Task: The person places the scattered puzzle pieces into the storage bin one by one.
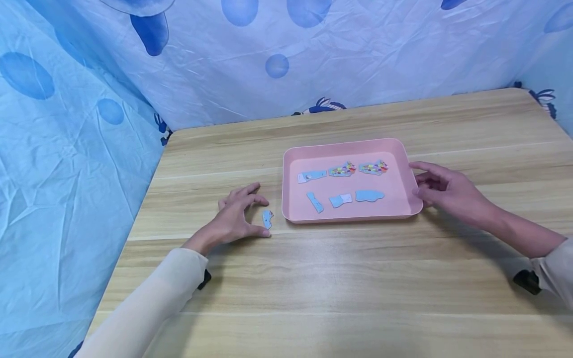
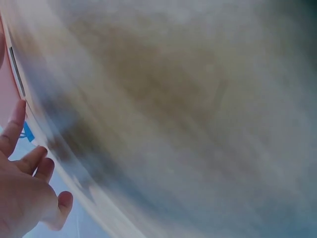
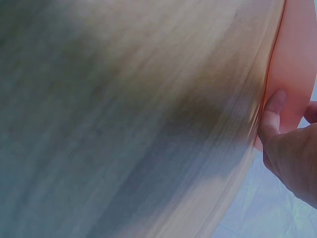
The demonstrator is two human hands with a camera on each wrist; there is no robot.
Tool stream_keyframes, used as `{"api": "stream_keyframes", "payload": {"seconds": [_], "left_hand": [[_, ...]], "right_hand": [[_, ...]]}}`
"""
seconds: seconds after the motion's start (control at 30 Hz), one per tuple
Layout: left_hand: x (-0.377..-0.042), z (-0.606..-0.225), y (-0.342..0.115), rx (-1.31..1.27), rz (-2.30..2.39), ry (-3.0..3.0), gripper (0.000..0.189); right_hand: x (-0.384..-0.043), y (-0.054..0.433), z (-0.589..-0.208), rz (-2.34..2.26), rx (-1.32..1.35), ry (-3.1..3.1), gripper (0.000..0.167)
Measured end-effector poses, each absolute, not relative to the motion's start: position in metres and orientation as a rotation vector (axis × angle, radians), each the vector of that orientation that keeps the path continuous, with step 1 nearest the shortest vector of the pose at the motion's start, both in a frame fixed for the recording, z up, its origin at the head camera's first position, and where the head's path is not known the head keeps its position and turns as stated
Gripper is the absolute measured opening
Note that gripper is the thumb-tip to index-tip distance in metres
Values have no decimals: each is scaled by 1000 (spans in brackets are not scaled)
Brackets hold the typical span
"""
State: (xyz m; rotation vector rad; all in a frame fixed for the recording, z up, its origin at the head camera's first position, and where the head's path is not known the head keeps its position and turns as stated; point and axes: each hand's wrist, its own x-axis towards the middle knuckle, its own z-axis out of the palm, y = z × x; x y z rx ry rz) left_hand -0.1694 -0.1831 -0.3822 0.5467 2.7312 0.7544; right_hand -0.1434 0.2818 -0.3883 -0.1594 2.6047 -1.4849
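My left hand point(image 1: 235, 214) reaches over the table at the left of the pink tray point(image 1: 349, 220). Its thumb and fingers stand apart around a small light-blue puzzle piece point(image 1: 267, 219) on the wood, with a gap above the piece. In the left wrist view the left hand point(image 2: 25, 188) has its fingers spread, and no piece shows there. At the tray's right end, my right hand point(image 1: 452, 191) touches the rim with index finger and thumb. The right wrist view shows its thumb point(image 3: 272, 111) laid against the tray's outer wall.
Inside the tray lie several puzzle pieces in two rows: colourful ones point(image 1: 342, 169) at the back, blue ones point(image 1: 369, 196) in front. The wooden table point(image 1: 322, 278) meets a blue patterned cloth point(image 1: 268, 94) at the back and left.
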Motion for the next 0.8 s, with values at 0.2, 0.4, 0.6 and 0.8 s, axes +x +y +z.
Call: {"api": "stream_keyframes", "payload": {"seconds": [0.2,0.4,0.6,0.8], "left_hand": [[-168,-382,-177,584,695,2810,48],[-167,-380,-173,578,645,2830,39],[-166,-379,-170,567,606,2841,38],[-165,-378,-169,571,596,2847,37]], "right_hand": [[-144,282,-389,-1474,-149,2610,53],[-144,282,-389,-1460,-152,2625,54],[-144,282,-389,-1460,-156,2624,54],[-143,282,-389,-1472,-156,2619,54]]}}
